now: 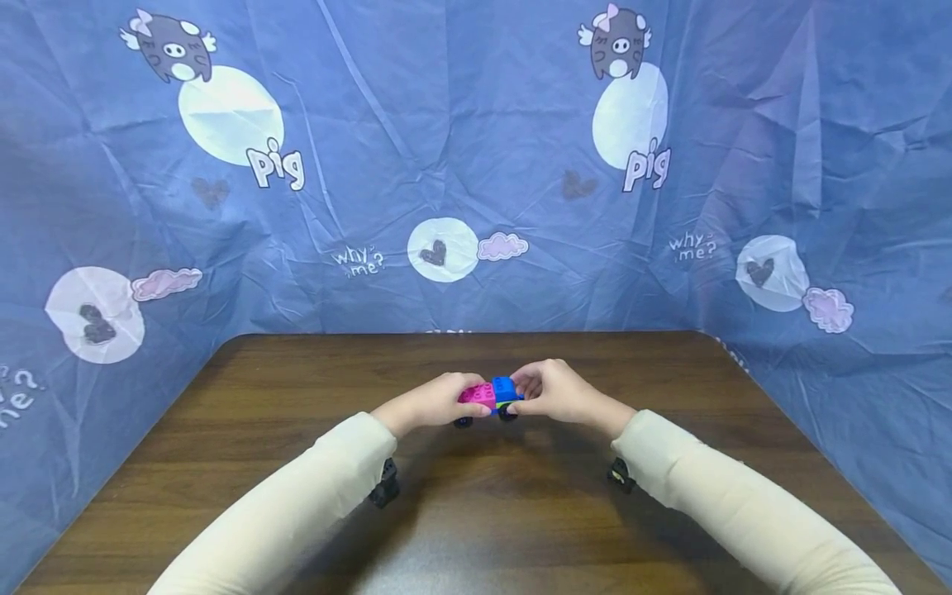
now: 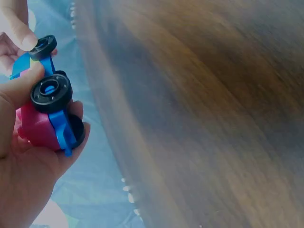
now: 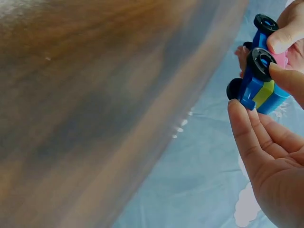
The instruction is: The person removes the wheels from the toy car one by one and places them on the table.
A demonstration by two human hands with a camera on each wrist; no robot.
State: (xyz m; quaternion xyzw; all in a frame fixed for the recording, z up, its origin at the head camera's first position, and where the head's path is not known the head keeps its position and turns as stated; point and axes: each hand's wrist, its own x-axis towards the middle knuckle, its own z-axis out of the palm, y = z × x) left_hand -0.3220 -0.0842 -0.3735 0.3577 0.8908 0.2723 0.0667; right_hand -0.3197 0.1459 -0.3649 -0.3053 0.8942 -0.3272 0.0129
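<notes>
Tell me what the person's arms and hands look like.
The left cream fabric sleeve and matching right cream sleeve are long and wrinkled. A small black device sits at each wrist. The left hand and right hand wear no gloves.

Pink brick [image 1: 483, 397]: bright pink.
Blue brick [image 1: 504, 387]: strong blue, at about 3 o'clock from the pink one in the head view.
Green layer [image 3: 265, 94] below the blue brick: lime green.
Chassis [image 3: 251, 88]: blue.
Wheels [image 2: 51, 92]: black, with blue in their centre.
Sleeves [image 1: 297, 496]: both plain cream.
Table [image 1: 476, 512]: brown, with darker streaks of wood grain.
Backdrop cloth [image 1: 521, 289]: blue, printed with white circles, dark grey hearts, pale pink clouds; at 10 o'clock and 1 o'clock, dark grey pigs with white wings and pink bows.
</notes>
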